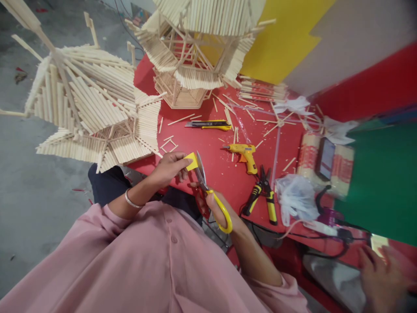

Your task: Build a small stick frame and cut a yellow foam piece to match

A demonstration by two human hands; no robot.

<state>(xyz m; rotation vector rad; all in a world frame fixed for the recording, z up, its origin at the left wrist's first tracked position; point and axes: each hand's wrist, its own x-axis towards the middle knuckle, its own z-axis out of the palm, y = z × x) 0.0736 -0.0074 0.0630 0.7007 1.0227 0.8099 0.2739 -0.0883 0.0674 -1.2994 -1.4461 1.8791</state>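
Note:
Pinched in my left hand point(169, 168) is a small piece of yellow paper point(192, 161), held above the near edge of the red table. My right hand point(216, 208) grips yellow-handled scissors point(222, 213). The scissors' blades point(200, 170) stand apart at the right side of the yellow paper; I cannot tell whether they touch it. Left of my hands stands a roofed model point(97, 100) built of wooden sticks. A taller tiered stick model point(202, 56) stands at the back of the table.
On the red table point(195, 141) lie a utility knife point(210, 124), a yellow glue gun point(243, 154), pliers point(262, 195), loose sticks and a plastic bag point(296, 198). A phone point(325, 157) rests on stick packs point(309, 158). Another person's hand point(381, 274) is at the lower right.

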